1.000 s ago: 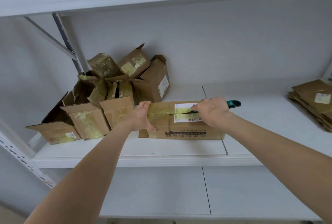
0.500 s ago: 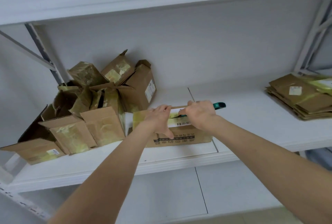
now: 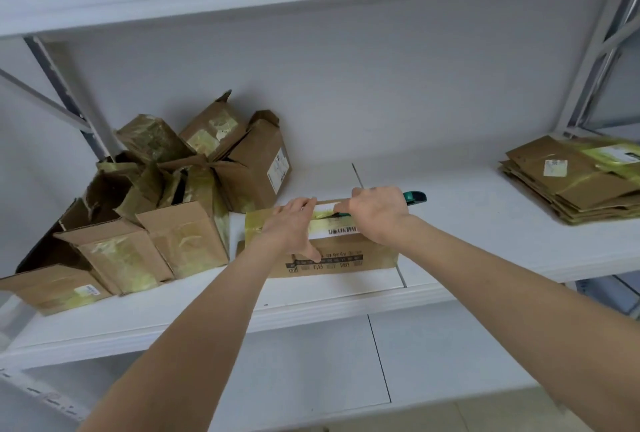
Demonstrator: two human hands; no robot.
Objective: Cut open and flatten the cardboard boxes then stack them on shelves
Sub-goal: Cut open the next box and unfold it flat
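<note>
Right hand point(image 3: 377, 215): grip clamped round the green-handled cutter point(image 3: 415, 197); the cutter's front end lies on the box's taped top, and the blade is too small to make out.
Left hand point(image 3: 289, 227): grip apart, with the fingers laid flat across the box's top and the thumb down its front face, pressing it onto the shelf.
Box point(image 3: 346, 262): centre of the frame, closed, lying near the shelf's front edge; yellowish tape and a white barcode label point(image 3: 341, 231) run across its top.
Unflattened boxes point(image 3: 166, 224): centre left, a heap just beside the box, several with flaps open.
Flattened boxes point(image 3: 581, 182): right edge, stacked on the same shelf, well apart from the box.
Shelf point(image 3: 485, 231): white, with one board above and one below.
</note>
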